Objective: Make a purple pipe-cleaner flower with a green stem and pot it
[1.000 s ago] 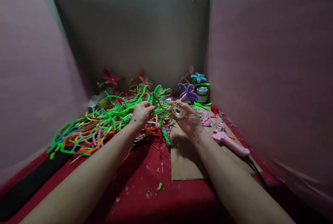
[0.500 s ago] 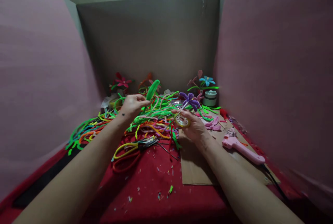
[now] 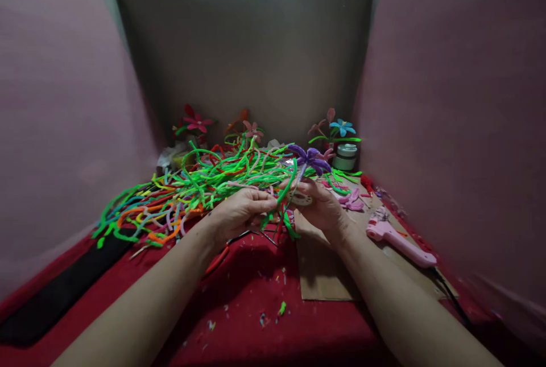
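hands (image 3: 243, 211) bare | forearms (image 3: 166, 287) bare | left wrist (image 3: 212, 227): small dark spot, apparently; dim view

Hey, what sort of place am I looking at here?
Probably a small craft workspace. The signs are a heap of bright pipe cleaners, a pink glue gun lying on cardboard, and a purple flower in the right hand.

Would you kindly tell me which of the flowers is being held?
The purple flower, its stem in the right hand; the blue flower and pink flowers are behind, untouched.
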Demonstrator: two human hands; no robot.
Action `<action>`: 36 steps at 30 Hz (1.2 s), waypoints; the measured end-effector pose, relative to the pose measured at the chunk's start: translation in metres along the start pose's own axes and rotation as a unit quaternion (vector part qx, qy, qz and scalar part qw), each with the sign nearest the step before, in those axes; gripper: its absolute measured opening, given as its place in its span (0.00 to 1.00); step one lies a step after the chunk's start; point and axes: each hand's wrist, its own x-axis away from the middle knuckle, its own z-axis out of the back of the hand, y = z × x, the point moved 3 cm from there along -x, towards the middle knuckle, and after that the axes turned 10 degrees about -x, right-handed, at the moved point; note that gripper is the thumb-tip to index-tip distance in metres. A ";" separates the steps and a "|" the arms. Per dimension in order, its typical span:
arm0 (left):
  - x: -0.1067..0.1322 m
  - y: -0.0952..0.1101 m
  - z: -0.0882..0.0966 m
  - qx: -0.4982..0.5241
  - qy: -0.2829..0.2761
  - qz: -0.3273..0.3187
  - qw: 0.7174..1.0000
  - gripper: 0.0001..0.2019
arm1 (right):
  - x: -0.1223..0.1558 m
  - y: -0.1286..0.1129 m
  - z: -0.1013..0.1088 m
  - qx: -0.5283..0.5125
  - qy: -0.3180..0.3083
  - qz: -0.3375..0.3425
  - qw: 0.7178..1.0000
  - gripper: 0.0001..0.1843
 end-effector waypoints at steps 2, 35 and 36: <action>0.003 -0.002 0.000 -0.015 -0.019 -0.007 1.000 0.10 | 0.000 0.001 0.000 0.005 0.007 0.005 1.000 0.08; 0.012 -0.010 -0.002 0.050 0.239 -0.113 0.963 0.13 | 0.006 0.011 -0.024 0.211 0.036 0.043 0.976 0.03; 0.012 -0.010 -0.002 0.050 0.240 -0.119 0.962 0.12 | 0.007 0.012 -0.025 0.201 0.032 0.041 0.978 0.04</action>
